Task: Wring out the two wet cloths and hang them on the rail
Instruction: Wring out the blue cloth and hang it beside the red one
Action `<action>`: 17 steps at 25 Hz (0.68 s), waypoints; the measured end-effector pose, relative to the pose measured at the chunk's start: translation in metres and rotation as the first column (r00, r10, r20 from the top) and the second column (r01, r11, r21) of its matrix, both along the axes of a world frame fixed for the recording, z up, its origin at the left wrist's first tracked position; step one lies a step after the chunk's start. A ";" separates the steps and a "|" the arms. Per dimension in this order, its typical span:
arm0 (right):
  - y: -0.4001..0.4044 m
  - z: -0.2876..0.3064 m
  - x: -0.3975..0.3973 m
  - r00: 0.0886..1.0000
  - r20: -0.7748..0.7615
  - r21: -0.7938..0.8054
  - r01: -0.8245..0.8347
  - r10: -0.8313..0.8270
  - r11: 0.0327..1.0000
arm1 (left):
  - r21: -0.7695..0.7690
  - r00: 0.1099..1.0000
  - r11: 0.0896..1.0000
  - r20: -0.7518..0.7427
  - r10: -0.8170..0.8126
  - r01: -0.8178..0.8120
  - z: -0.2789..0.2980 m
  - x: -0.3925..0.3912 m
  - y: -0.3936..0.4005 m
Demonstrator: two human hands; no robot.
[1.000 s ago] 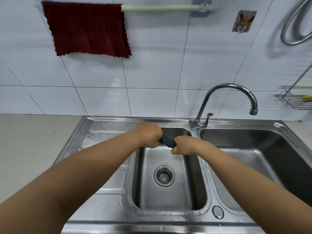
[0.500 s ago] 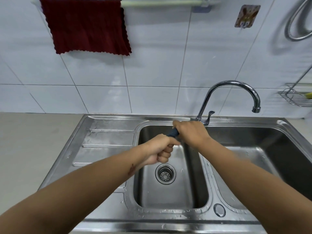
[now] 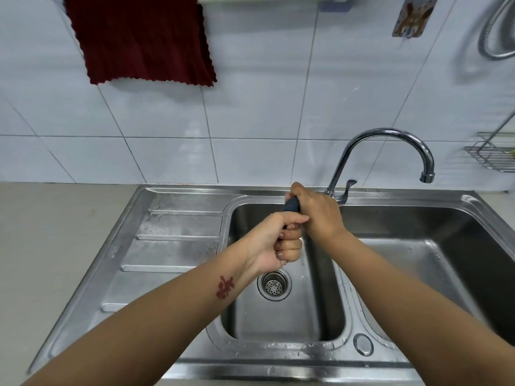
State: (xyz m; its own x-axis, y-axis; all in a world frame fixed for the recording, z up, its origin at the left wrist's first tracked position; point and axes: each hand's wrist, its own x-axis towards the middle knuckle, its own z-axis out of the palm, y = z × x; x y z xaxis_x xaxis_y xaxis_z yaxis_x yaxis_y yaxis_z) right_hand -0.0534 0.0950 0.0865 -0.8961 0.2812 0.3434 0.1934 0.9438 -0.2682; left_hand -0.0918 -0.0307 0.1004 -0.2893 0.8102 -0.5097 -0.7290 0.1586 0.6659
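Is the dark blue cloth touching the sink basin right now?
Apart. The head view shows the dark blue cloth gripped between the left hand and right hand, held above the basin.

The single head view looks forward and down from above the person's forearms — close over the sink [image 3: 178, 218], whose near edge runs just below the wrists. Beyond the hands [image 3: 289, 235] it faces the tiled wall [image 3: 250, 112] squarely — no second view shares anything.

Bright even light, glare on steel sink [image 3: 181, 240], soft wall shadows, wide-angle bending at edges
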 end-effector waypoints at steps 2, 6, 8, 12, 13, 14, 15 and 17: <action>-0.001 0.002 0.000 1.000 -0.017 -0.013 0.005 -0.005 1.000 | 0.013 1.000 1.000 0.011 0.006 -0.006 0.002 0.001 0.000; -0.001 0.004 0.000 0.999 -0.033 -0.031 0.006 -0.007 0.999 | 0.033 1.000 0.999 0.026 0.013 -0.014 0.004 0.002 0.000; -0.001 0.002 0.000 0.998 -0.054 -0.031 0.011 -0.012 0.999 | 0.042 0.999 0.999 0.037 0.021 -0.023 0.003 0.003 0.001; 0.000 -0.005 -0.002 0.996 -0.080 -0.040 0.042 -0.045 0.998 | 0.047 0.999 0.998 0.037 0.027 -0.029 -0.001 0.002 0.000; 0.000 -0.009 -0.003 0.997 -0.058 -0.035 0.057 -0.059 0.998 | 0.021 1.000 0.999 0.006 0.028 -0.029 -0.003 0.001 0.001; 0.001 -0.014 -0.003 0.997 -0.020 -0.027 0.070 -0.070 0.997 | -0.023 0.998 0.999 -0.047 0.031 -0.032 -0.007 -0.001 0.001; 0.003 -0.020 -0.004 0.997 0.028 -0.026 0.075 -0.074 0.997 | -0.080 0.992 0.996 -0.125 0.030 -0.040 -0.011 -0.005 0.000; 0.005 -0.031 -0.005 0.993 0.092 -0.102 0.079 -0.070 0.992 | -0.194 0.944 0.979 -0.329 -0.003 -0.064 -0.021 -0.017 -0.003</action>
State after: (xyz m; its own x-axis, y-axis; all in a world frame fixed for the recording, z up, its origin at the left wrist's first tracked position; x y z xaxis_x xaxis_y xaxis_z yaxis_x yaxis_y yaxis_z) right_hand -0.0584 0.0998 0.0560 -0.8966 0.3788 0.2294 0.2893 0.8932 -0.3442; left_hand -0.1092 -0.0338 0.0797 -0.4898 0.6898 -0.5331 -0.4840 0.2935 0.8244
